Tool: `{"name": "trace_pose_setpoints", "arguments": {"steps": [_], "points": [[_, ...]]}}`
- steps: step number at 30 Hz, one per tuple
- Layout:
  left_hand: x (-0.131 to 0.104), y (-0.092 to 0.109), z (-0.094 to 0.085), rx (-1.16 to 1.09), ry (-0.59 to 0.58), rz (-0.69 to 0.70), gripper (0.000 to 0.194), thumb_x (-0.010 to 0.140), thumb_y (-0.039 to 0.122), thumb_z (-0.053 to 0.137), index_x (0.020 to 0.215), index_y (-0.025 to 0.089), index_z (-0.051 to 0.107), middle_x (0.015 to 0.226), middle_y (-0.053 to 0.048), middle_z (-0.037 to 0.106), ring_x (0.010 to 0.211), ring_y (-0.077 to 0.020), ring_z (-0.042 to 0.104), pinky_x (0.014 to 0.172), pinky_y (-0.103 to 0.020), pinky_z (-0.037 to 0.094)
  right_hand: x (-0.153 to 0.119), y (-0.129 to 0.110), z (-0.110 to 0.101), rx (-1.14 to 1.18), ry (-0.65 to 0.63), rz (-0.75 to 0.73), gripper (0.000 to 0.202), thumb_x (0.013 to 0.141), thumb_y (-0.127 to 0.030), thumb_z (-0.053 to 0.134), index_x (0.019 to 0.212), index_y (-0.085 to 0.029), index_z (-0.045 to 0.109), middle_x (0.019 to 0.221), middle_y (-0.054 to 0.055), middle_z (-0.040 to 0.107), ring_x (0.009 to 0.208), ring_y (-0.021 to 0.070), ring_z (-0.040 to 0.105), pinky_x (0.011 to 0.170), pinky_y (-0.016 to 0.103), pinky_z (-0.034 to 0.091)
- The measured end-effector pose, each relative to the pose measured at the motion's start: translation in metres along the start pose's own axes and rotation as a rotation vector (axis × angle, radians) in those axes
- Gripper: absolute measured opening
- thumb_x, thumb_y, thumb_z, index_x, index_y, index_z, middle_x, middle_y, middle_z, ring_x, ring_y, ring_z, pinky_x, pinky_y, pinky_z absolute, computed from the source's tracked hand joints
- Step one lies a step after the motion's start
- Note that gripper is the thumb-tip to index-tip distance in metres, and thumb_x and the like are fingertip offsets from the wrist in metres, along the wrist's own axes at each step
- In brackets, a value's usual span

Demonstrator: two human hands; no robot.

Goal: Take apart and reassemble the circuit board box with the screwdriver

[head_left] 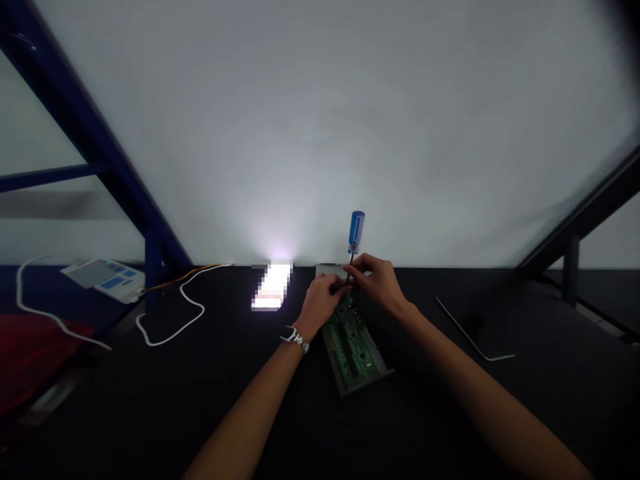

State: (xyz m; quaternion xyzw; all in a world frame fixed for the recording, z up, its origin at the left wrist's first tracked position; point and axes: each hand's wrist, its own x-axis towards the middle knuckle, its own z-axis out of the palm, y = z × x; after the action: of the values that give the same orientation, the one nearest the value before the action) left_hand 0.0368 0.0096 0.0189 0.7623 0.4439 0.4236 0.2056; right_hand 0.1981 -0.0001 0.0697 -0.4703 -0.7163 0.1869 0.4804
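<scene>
A screwdriver (356, 230) with a clear blue handle stands nearly upright, handle up, above the far part of a green circuit board (357, 347) in a metal tray-like housing. My right hand (375, 277) pinches its shaft below the handle. My left hand (320, 300), with a metal bracelet or watch on the wrist, bends over the far left side of the board. Its fingers are closed close to the lower shaft; whatever they hold there is hidden. The screwdriver tip is also hidden behind the fingers.
A brightly glowing, pixelated panel (273, 287) lies left of the hands on the black table (200, 413). Further left are a white cable (193, 320) and a white-and-blue card-like item (107, 277). An L-shaped thin metal rod or edge (463, 330) lies right. A pale wall (400, 133) rises behind.
</scene>
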Motion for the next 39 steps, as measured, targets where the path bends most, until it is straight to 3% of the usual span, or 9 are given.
{"name": "trace_pose_setpoints", "arguments": {"steps": [3, 7, 12, 15, 18, 23, 27, 31, 39], "points": [[0.0, 0.001, -0.003, 0.029, -0.002, 0.033, 0.01, 0.083, 0.029, 0.069, 0.09, 0.022, 0.071, 0.084, -0.002, 0.068, 0.091, -0.0214, 0.06, 0.077, -0.031, 0.048, 0.0, 0.002, 0.0, -0.036, -0.008, -0.026, 0.023, 0.088, -0.037, 0.058, 0.077, -0.018, 0.062, 0.067, 0.002, 0.066, 0.063, 0.0159, 0.062, 0.058, 0.025, 0.047], [0.002, -0.001, -0.008, -0.008, -0.072, 0.131, 0.018, 0.09, 0.025, 0.061, 0.104, 0.023, 0.07, 0.096, -0.002, 0.071, 0.095, -0.0208, 0.059, 0.085, -0.033, 0.047, 0.001, 0.001, -0.001, 0.009, -0.09, -0.054, 0.018, 0.091, -0.03, 0.052, 0.089, -0.018, 0.065, 0.076, 0.003, 0.069, 0.066, 0.0157, 0.065, 0.062, 0.026, 0.05], [0.001, -0.003, -0.005, -0.036, -0.058, 0.061, 0.012, 0.087, 0.025, 0.065, 0.096, 0.023, 0.072, 0.086, -0.002, 0.07, 0.09, -0.0205, 0.06, 0.078, -0.032, 0.048, 0.0, 0.0, -0.003, 0.029, -0.106, -0.026, 0.024, 0.09, -0.03, 0.054, 0.107, -0.018, 0.063, 0.085, 0.004, 0.072, 0.068, 0.0159, 0.067, 0.064, 0.026, 0.051], [0.0, -0.001, -0.003, -0.027, -0.01, 0.037, 0.008, 0.084, 0.025, 0.068, 0.09, 0.021, 0.072, 0.084, -0.003, 0.07, 0.089, -0.0208, 0.061, 0.077, -0.032, 0.048, 0.0, 0.002, -0.002, -0.002, -0.061, 0.002, 0.019, 0.085, -0.034, 0.063, 0.092, -0.017, 0.066, 0.076, 0.003, 0.072, 0.067, 0.0168, 0.066, 0.062, 0.026, 0.05], [0.0, 0.001, -0.005, -0.024, -0.015, 0.036, 0.01, 0.083, 0.025, 0.068, 0.092, 0.021, 0.071, 0.086, -0.003, 0.07, 0.091, -0.0211, 0.06, 0.079, -0.033, 0.049, 0.0, 0.004, -0.002, -0.074, -0.079, 0.0, 0.023, 0.087, -0.036, 0.06, 0.073, -0.017, 0.065, 0.066, 0.002, 0.069, 0.061, 0.0158, 0.063, 0.059, 0.026, 0.047], [-0.006, 0.002, -0.018, -0.01, -0.038, 0.076, 0.016, 0.086, 0.024, 0.063, 0.101, 0.022, 0.07, 0.096, -0.003, 0.071, 0.095, -0.0211, 0.059, 0.086, -0.036, 0.048, -0.001, 0.001, -0.006, -0.104, -0.093, -0.003, 0.021, 0.09, -0.033, 0.056, 0.081, -0.018, 0.067, 0.069, 0.003, 0.07, 0.061, 0.0165, 0.064, 0.058, 0.026, 0.048], [-0.018, 0.0, -0.034, 0.008, -0.025, 0.081, 0.016, 0.088, 0.024, 0.06, 0.101, 0.022, 0.069, 0.095, -0.004, 0.07, 0.093, -0.0209, 0.058, 0.084, -0.037, 0.048, -0.005, -0.001, -0.009, 0.02, -0.064, 0.095, 0.024, 0.091, -0.039, 0.054, 0.087, -0.018, 0.065, 0.07, 0.004, 0.07, 0.063, 0.0182, 0.066, 0.054, 0.027, 0.052], [-0.03, -0.001, -0.045, -0.026, -0.04, 0.069, 0.016, 0.089, 0.027, 0.059, 0.101, 0.023, 0.069, 0.097, -0.004, 0.069, 0.094, -0.021, 0.058, 0.084, -0.038, 0.048, -0.018, 0.004, -0.009, 0.292, 0.002, 0.218, 0.032, 0.087, -0.049, 0.058, 0.092, -0.017, 0.062, 0.089, 0.009, 0.072, 0.07, 0.0206, 0.069, 0.048, 0.027, 0.055], [-0.035, -0.003, -0.051, -0.024, -0.195, 0.078, 0.016, 0.08, 0.029, 0.071, 0.096, 0.024, 0.07, 0.095, -0.005, 0.068, 0.093, -0.022, 0.058, 0.08, -0.037, 0.048, -0.056, 0.019, 0.001, 0.728, 0.127, 0.409, 0.037, 0.079, -0.048, 0.069, 0.097, -0.019, 0.054, 0.091, 0.008, 0.074, 0.071, 0.0218, 0.072, 0.047, 0.026, 0.055]]}}
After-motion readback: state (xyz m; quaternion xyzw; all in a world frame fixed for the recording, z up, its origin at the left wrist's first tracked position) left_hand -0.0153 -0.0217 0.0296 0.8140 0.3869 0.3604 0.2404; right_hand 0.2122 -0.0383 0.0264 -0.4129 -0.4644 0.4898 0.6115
